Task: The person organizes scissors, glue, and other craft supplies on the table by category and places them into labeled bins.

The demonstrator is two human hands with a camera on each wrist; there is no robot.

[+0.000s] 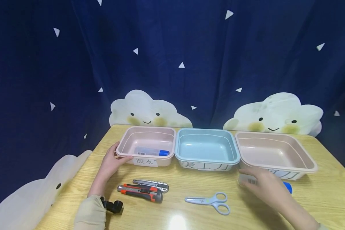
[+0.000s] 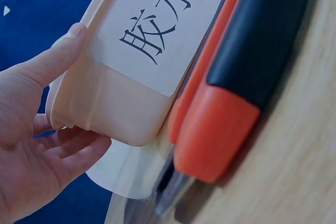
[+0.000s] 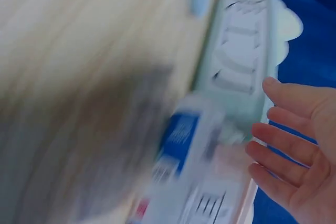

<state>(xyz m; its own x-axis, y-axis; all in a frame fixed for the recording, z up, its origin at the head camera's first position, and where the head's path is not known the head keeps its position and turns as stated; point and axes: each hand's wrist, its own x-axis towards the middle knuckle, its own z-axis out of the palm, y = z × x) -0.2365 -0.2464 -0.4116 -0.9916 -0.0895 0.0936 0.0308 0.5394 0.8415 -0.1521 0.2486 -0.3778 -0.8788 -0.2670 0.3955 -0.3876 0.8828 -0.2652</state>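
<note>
My left hand (image 1: 110, 163) holds the near left corner of the left pink bin (image 1: 126, 155), thumb at the rim and fingers below it. Inside that bin lies a clear glue tube with a blue cap (image 1: 164, 153). My right hand (image 1: 267, 187) is over a second glue tube (image 1: 245, 180), in front of the right pink bin (image 1: 310, 166). In the right wrist view its fingers are spread apart and hold nothing; the blurred tube (image 3: 181, 137) is beside them. The hand hides the tube's middle in the head view.
A blue bin (image 1: 207, 158) stands between the pink ones. Near the table's front lie light-blue scissors (image 1: 211, 201), an orange-and-black utility knife (image 1: 143, 191) and a grey utility knife (image 1: 153, 183). Behind the bins hangs a dark blue curtain (image 1: 161, 73).
</note>
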